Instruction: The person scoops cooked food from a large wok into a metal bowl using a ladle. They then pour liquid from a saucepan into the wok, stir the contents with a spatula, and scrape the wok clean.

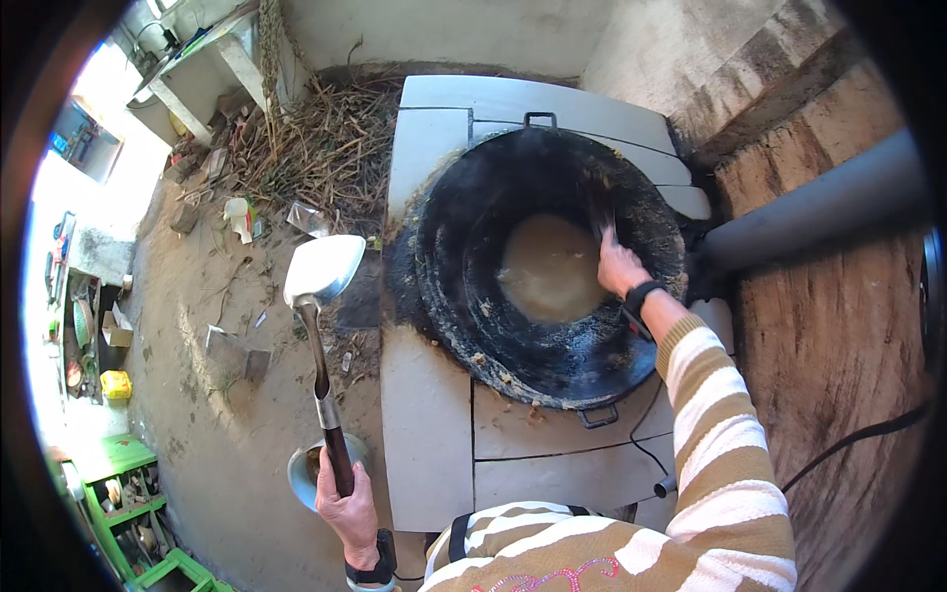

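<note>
My left hand (346, 503) is closed round the dark handle of a metal wok spatula (325, 270), whose broad blade points up, left of the stove. Reaching into a large black wok (444, 259), my right hand (621, 265) grips a brush-like tool (598, 200), blurred, its far end against the wok's upper right wall. Cloudy brownish water (551, 270) lies in the bottom of the wok. Pale food residue (479, 360) clings to the wok's rim and lower wall.
The wok is set in a white tiled stove (429, 429). A grey pipe (814, 200) rises at the right. A blue bucket (300, 473) stands behind my left hand. Dry stalks (333, 140) are heaped at the upper left; a green rack (122, 481) stands lower left.
</note>
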`<control>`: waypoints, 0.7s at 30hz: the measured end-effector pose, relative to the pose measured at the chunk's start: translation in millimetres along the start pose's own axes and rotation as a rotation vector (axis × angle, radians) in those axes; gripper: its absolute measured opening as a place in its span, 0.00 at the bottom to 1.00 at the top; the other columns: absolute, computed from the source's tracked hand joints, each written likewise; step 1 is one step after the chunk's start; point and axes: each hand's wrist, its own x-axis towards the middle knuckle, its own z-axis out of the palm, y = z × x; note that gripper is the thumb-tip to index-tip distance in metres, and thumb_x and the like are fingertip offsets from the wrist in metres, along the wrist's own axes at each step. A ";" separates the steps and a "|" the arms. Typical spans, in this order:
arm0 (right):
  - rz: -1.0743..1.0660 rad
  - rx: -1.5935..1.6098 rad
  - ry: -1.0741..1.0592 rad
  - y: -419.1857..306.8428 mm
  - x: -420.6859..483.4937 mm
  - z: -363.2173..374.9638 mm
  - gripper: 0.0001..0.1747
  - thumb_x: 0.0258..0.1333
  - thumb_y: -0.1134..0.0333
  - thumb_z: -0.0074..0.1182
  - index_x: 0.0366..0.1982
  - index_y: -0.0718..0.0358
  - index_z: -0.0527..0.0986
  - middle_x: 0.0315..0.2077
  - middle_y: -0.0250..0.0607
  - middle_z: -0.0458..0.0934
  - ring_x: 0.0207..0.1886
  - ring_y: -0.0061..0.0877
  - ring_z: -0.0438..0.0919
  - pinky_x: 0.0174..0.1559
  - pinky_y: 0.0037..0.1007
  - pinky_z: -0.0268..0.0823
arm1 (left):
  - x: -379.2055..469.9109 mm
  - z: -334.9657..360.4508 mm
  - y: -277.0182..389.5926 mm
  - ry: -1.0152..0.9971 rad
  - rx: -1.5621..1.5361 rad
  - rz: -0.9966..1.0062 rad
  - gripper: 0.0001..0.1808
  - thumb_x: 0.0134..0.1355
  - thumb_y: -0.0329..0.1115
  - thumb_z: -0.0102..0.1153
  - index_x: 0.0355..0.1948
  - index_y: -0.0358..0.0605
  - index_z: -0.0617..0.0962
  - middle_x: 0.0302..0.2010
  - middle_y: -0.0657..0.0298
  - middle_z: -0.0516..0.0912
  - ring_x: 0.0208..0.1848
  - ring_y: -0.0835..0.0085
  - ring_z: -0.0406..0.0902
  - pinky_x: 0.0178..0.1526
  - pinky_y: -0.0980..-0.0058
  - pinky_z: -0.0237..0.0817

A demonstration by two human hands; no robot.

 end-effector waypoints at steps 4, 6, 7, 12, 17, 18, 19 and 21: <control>-0.089 -0.005 -0.336 -9.6 -79.7 3.4 0.40 0.49 0.73 0.43 0.65 0.80 0.48 0.42 0.72 0.77 0.49 0.56 0.77 0.54 0.48 0.68 | -2.1 -0.5 -9.4 -0.016 -0.098 -0.073 0.28 0.59 0.21 0.60 0.61 0.35 0.72 0.40 0.70 0.77 0.37 0.83 0.73 0.41 0.84 0.67; -0.137 0.137 -0.525 -14.2 -105.7 -9.6 0.30 0.55 0.69 0.42 0.60 0.71 0.57 0.33 0.60 0.80 0.32 0.43 0.81 0.37 0.41 0.75 | -3.7 -1.8 -10.9 -0.018 -0.144 -0.096 0.27 0.57 0.19 0.60 0.60 0.33 0.73 0.41 0.66 0.79 0.39 0.80 0.74 0.44 0.82 0.67; -0.197 0.278 -0.652 -14.4 -117.2 -18.5 0.27 0.58 0.67 0.42 0.59 0.67 0.59 0.29 0.55 0.80 0.24 0.38 0.81 0.30 0.38 0.75 | -4.1 -3.2 -11.0 -0.018 -0.165 -0.110 0.27 0.56 0.18 0.60 0.59 0.33 0.73 0.41 0.64 0.80 0.40 0.79 0.74 0.46 0.81 0.67; -0.331 -0.095 -0.351 -9.5 -141.9 -70.2 0.29 0.57 0.64 0.45 0.62 0.52 0.64 0.38 0.53 0.81 0.42 0.47 0.80 0.43 0.46 0.71 | -2.6 -7.5 -9.4 -0.031 -0.137 -0.104 0.27 0.57 0.19 0.60 0.59 0.32 0.73 0.38 0.66 0.79 0.38 0.80 0.73 0.44 0.82 0.66; -0.276 0.112 -0.146 15.7 -170.9 -86.8 0.34 0.56 0.63 0.46 0.65 0.60 0.59 0.39 0.59 0.80 0.42 0.54 0.79 0.47 0.52 0.68 | 3.2 -1.7 -7.4 -0.065 -0.169 -0.119 0.28 0.57 0.20 0.60 0.60 0.32 0.72 0.37 0.70 0.77 0.35 0.83 0.69 0.40 0.85 0.65; -0.180 0.141 -0.086 21.8 -174.4 -81.8 0.35 0.56 0.64 0.46 0.66 0.63 0.57 0.37 0.61 0.80 0.40 0.54 0.79 0.46 0.52 0.69 | 4.6 1.7 -7.1 -0.059 -0.237 -0.077 0.28 0.58 0.21 0.60 0.61 0.32 0.71 0.37 0.72 0.75 0.34 0.85 0.68 0.38 0.86 0.63; -0.083 0.170 -0.008 27.1 -176.5 -73.0 0.36 0.56 0.64 0.46 0.66 0.67 0.54 0.36 0.63 0.80 0.39 0.55 0.79 0.45 0.52 0.70 | 7.6 3.4 -6.8 -0.077 -0.257 -0.072 0.28 0.58 0.21 0.60 0.61 0.32 0.71 0.37 0.72 0.75 0.34 0.85 0.67 0.38 0.86 0.63; 0.024 0.111 0.153 36.4 -176.1 -50.1 0.39 0.56 0.65 0.45 0.66 0.72 0.49 0.34 0.66 0.79 0.36 0.55 0.80 0.42 0.51 0.71 | 12.5 5.8 -6.6 -0.100 -0.285 -0.112 0.28 0.59 0.21 0.60 0.61 0.32 0.71 0.37 0.73 0.75 0.34 0.86 0.67 0.37 0.87 0.62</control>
